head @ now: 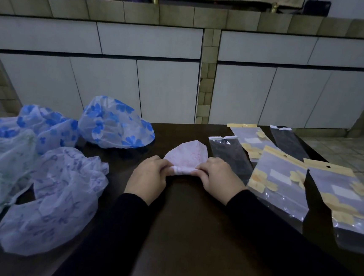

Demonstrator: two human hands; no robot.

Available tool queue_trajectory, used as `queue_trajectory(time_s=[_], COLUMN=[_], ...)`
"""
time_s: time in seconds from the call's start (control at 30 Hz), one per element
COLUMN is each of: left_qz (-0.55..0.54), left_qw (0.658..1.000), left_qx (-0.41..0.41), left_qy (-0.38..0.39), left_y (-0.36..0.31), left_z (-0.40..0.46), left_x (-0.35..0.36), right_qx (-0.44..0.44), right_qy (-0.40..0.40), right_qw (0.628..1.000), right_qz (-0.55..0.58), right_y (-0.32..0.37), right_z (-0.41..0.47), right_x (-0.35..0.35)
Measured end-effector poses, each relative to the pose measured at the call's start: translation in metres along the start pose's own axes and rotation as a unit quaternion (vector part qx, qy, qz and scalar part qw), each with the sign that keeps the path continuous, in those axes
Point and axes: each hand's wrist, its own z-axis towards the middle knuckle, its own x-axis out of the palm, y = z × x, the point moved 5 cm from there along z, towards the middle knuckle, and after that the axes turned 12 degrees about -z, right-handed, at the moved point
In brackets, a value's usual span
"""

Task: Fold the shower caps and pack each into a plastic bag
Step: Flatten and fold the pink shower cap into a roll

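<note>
Both our left hand (pixel 148 174) and right hand (pixel 219 176) pinch the pink shower cap (pixel 187 157): thin, slippery film, best gripped along its rolled edge.

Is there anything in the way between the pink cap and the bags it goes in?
Nothing visible. Both hands, left hand and right hand, hold the pink shower cap; the nearest clear bag lies right beside it on the dark table.
</note>
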Motion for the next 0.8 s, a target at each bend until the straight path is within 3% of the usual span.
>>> queue_trajectory(time_s=[0.3, 0.47, 0.57, 0.63, 0.8], left_qz=[-0.044, 0.016, 0.085, 0.114, 0.048], left_qw=[0.997, 0.999, 0.995, 0.991, 0.998], left_qx=[-0.055, -0.052, 0.023, 0.064, 0.042], left_qy=[0.016, -0.003, -0.044, -0.023, -0.01], left_y=[0.006, 0.002, -0.011, -0.02, -0.014], left_z=[0.008, 0.009, 0.007, 0.006, 0.005], left_x=[-0.004, -0.004, -0.003, 0.003, 0.006], right_qx=[0.077, 0.081, 0.049, 0.004, -0.028], right_qy=[0.028, -0.029, -0.084, -0.095, -0.059], right_qw=[0.997, 0.994, 0.995, 0.995, 0.998], right_qz=[0.002, -0.061, -0.023, -0.019, -0.009], right_y=[-0.007, 0.0, 0.003, 0.01, 0.008], right_z=[0.019, 0.017, 0.013, 0.011, 0.013], right_x=[-0.001, 0.003, -0.001, -0.002, 0.002])
